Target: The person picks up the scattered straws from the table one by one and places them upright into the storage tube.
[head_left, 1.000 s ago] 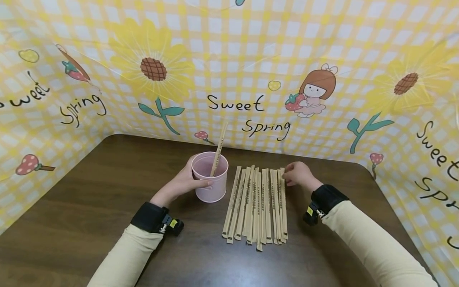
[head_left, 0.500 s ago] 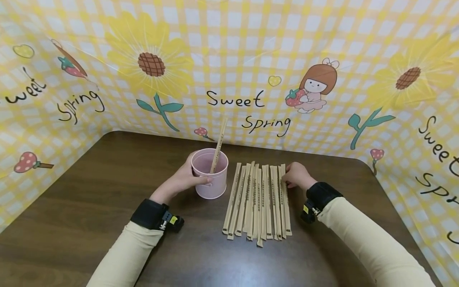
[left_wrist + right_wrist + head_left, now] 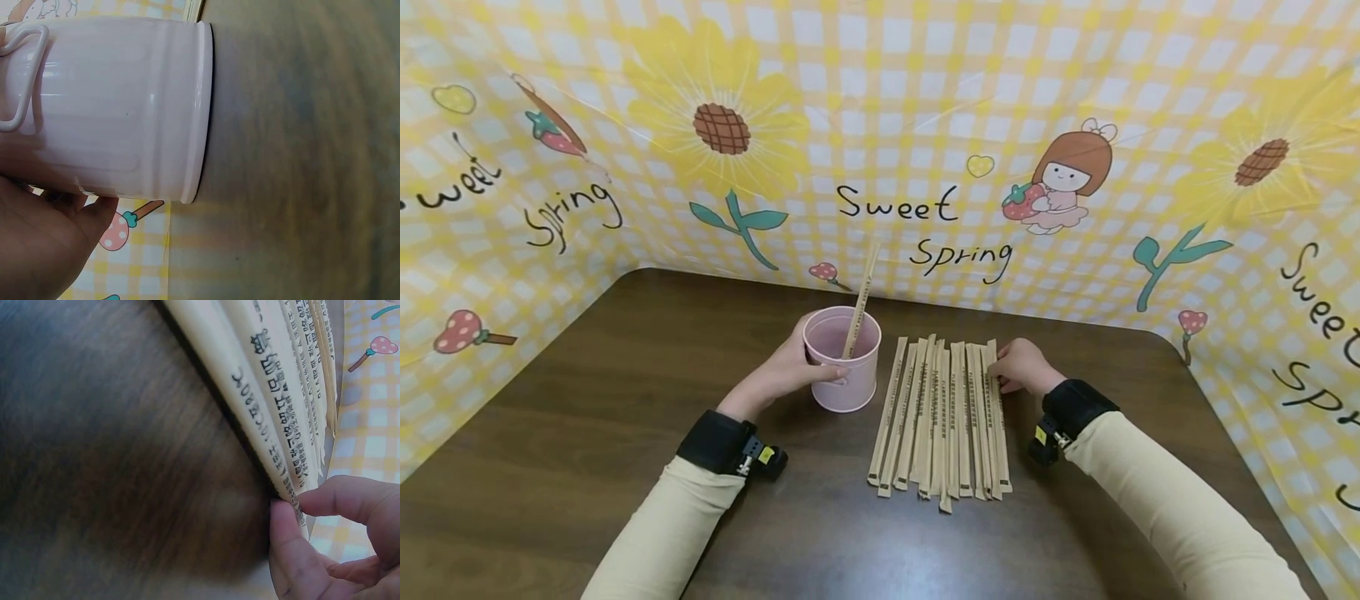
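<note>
My left hand (image 3: 793,364) grips a small pink metal bucket (image 3: 844,390) by its left side, thumb across the front near the rim. The bucket stands upright on the table; its wire handle hangs down its side in the left wrist view. A paper-wrapped straw (image 3: 858,321) leans inside it; whether a second lies behind is unclear. To the right lies a row of paper-wrapped straws (image 3: 942,417), side by side. At the far end of the rightmost straw (image 3: 259,428), my right hand (image 3: 1026,367) pinches it between thumb and forefinger, with the straw still lying along the row.
A dark wood table (image 3: 625,400) carries everything. Yellow checked cloth (image 3: 910,108) with printed flowers rises along its back and sides. Each wrist wears a black camera band (image 3: 718,442). The bucket stands just left of the straw row.
My right hand has closed in on the rightmost straw's far end, and that straw's near end has swung slightly right. The left hand and bucket hold their place; the head view has shifted a little.
</note>
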A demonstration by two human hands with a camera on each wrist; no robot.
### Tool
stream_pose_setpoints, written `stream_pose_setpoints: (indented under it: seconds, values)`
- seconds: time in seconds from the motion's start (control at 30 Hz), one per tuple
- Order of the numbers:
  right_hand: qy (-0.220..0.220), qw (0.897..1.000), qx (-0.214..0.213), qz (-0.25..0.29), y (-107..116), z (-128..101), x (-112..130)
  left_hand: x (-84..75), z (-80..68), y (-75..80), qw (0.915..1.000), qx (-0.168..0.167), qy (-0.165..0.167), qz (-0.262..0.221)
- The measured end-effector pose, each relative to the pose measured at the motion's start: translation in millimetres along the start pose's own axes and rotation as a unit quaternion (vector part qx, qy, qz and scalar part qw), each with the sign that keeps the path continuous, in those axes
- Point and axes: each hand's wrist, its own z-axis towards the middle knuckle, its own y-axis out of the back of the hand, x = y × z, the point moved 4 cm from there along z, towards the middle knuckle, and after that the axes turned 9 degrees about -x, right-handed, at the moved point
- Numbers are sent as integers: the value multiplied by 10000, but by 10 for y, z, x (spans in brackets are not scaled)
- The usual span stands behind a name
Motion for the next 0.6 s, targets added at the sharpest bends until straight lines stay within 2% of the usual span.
stream_pose_setpoints:
  seconds: [0.33, 0.6]
  values:
    - [-146, 9997, -21, 185, 162, -43, 39, -8, 0, -30, 9999, 10, -63, -86]
    - [-227, 9986, 4, 479, 319, -20, 148, -12, -9, -5, 10000, -44, 19, -29]
